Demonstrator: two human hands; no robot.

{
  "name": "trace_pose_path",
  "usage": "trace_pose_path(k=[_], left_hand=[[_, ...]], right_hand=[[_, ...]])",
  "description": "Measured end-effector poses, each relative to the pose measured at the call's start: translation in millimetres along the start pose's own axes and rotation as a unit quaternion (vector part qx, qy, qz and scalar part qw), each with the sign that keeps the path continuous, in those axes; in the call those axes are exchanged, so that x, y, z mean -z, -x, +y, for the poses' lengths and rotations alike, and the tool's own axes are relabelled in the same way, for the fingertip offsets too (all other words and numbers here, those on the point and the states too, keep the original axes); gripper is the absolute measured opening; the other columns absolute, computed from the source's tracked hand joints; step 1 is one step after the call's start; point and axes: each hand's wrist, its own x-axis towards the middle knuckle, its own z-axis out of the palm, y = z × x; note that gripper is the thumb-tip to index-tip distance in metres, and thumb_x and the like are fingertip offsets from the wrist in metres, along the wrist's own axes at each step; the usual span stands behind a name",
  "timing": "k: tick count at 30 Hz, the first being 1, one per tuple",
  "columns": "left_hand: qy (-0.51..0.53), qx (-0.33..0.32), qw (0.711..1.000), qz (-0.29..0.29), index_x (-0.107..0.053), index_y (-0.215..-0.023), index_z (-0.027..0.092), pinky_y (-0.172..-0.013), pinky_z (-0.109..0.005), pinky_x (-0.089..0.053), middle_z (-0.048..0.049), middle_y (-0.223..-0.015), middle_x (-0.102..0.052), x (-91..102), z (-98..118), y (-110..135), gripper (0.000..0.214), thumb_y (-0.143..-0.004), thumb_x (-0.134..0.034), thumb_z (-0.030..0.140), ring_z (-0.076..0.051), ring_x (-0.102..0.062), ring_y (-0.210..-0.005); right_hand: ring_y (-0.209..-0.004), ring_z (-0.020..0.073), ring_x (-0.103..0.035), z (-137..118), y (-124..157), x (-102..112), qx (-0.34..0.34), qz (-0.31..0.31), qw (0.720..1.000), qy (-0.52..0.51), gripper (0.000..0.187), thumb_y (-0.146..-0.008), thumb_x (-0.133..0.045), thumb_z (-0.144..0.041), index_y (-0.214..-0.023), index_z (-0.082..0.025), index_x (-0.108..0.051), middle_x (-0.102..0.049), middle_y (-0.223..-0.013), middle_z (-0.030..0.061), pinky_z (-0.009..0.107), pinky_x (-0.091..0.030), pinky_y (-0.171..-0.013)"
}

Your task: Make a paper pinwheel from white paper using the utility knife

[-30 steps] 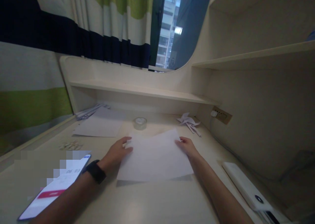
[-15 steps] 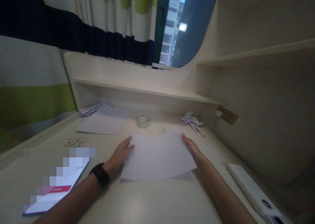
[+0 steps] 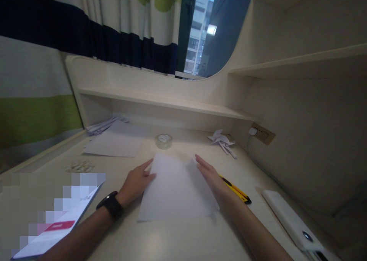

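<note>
A sheet of white paper lies in front of me with its right side curling upward. My left hand, with a black watch on its wrist, pinches the sheet's left edge between thumb and fingers. At the right edge, my right hand holds the lifted side, its fingers fairly straight and its thumb hidden. A yellow and black utility knife lies on the desk just right of my right hand, partly covered by it.
Behind the sheet stands a roll of clear tape. Paper pinwheels lie at the back right, a stack of paper with rolled paper sticks at the back left. Small pale pieces, a tablet and a white device flank my arms.
My right hand has moved left, bending the sheet's right side up and inward. The utility knife, earlier hidden, now shows. My left hand stays on the left edge.
</note>
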Motion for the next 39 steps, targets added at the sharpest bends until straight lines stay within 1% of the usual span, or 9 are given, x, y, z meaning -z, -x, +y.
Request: trace_pose_path(k=[4,11,16,22,25,30,33,36,39], left_hand=[[-0.022,0.007,1.000,0.013,-0.056,-0.127,0.013,-0.073,-0.035,-0.046,-0.0081,-0.083,-0.072,0.2,0.2,0.2,0.060,-0.075,-0.059,0.042,-0.026,-0.066,-0.076],[0.011,-0.007,1.000,0.017,-0.054,-0.129,0.018,-0.064,-0.032,-0.045,-0.0004,-0.065,-0.069,-5.9,9.5,6.3,0.055,-0.083,-0.048,0.048,-0.022,-0.063,-0.063],[0.046,-0.061,0.997,-0.008,-0.071,-0.091,0.017,-0.078,-0.032,-0.045,-0.0063,-0.094,-0.072,-11.9,13.6,9.4,0.036,-0.085,-0.046,0.043,-0.023,-0.065,-0.087],[0.069,-0.059,0.995,-0.050,-0.069,-0.072,0.016,-0.067,-0.032,-0.046,-0.0073,-0.077,-0.071,-12.0,9.9,7.7,0.040,-0.087,-0.042,0.041,-0.024,-0.064,-0.074],[0.079,-0.047,0.994,-0.051,-0.071,-0.079,0.015,-0.076,-0.035,-0.047,-0.0098,-0.087,-0.072,-16.9,0.8,4.6,0.038,-0.086,-0.042,0.039,-0.026,-0.064,-0.082],[0.150,0.012,0.988,0.022,-0.061,-0.117,0.009,-0.089,-0.038,-0.045,-0.0164,-0.118,-0.064,-21.8,-8.2,2.8,0.047,-0.079,-0.051,0.034,-0.028,-0.060,-0.106],[0.161,0.009,0.987,-0.004,-0.064,-0.112,0.011,-0.078,-0.036,-0.049,-0.0139,-0.103,-0.070,-18.2,-6.3,2.2,0.044,-0.077,-0.051,0.034,-0.028,-0.064,-0.093],[0.114,0.001,0.993,-0.023,-0.070,-0.084,0.013,-0.068,-0.032,-0.047,-0.0104,-0.079,-0.072,-14.6,-4.1,0.3,0.031,-0.075,-0.053,0.037,-0.026,-0.064,-0.077],[0.083,-0.008,0.996,-0.029,-0.065,-0.062,0.015,-0.062,-0.029,-0.043,-0.0077,-0.065,-0.068,-14.1,-4.3,-1.4,0.035,-0.078,-0.050,0.042,-0.023,-0.061,-0.066]], right_hand=[[-0.121,0.0281,-0.051,1.5,3.5,-2.1,0.004,0.012,0.996,0.087,0.065,-0.080,-0.059,-0.054,-0.137,-0.026,-0.044,-0.055,-0.132,0.0066,0.049,-0.035,-0.105],[-0.133,0.0224,-0.037,15.2,1.4,-16.8,0.078,0.082,0.985,0.127,0.053,-0.086,-0.044,-0.056,-0.125,-0.023,-0.058,-0.048,-0.139,0.0054,0.042,-0.020,-0.114],[-0.135,0.0242,-0.034,16.6,1.7,-20.9,0.085,0.033,0.982,0.163,0.051,-0.079,-0.056,-0.043,-0.125,-0.022,-0.059,-0.039,-0.145,0.0076,0.043,-0.021,-0.113],[-0.132,0.0272,-0.039,-5.4,7.6,-18.2,0.125,-0.061,0.967,0.213,0.046,-0.079,-0.061,-0.043,-0.120,-0.022,-0.063,-0.036,-0.146,0.0098,0.043,-0.028,-0.109],[-0.128,0.0286,-0.044,-9.7,7.5,-13.4,0.134,-0.116,0.972,0.154,0.039,-0.081,-0.060,-0.048,-0.109,-0.022,-0.070,-0.044,-0.141,0.0106,0.045,-0.033,-0.106],[-0.130,0.0258,-0.041,-9.3,9.9,-15.1,0.189,-0.144,0.963,0.124,0.036,-0.083,-0.058,-0.050,-0.106,-0.026,-0.070,-0.057,-0.129,0.0085,0.047,-0.030,-0.108],[-0.133,0.0256,-0.036,-7.5,11.3,-24.9,0.214,-0.139,0.951,0.175,0.032,-0.084,-0.057,-0.048,-0.102,-0.025,-0.072,-0.061,-0.123,0.0076,0.052,-0.025,-0.109],[-0.134,0.0268,-0.034,-5.6,8.9,-36.8,0.222,-0.138,0.938,0.230,0.028,-0.085,-0.057,-0.042,-0.102,-0.025,-0.072,-0.061,-0.123,0.0060,0.056,-0.020,-0.110],[-0.134,0.0285,-0.033,-4.7,3.3,-48.4,0.220,-0.136,0.923,0.284,0.028,-0.085,-0.057,-0.037,-0.106,-0.025,-0.070,-0.060,-0.125,0.0052,0.058,-0.018,-0.110]])
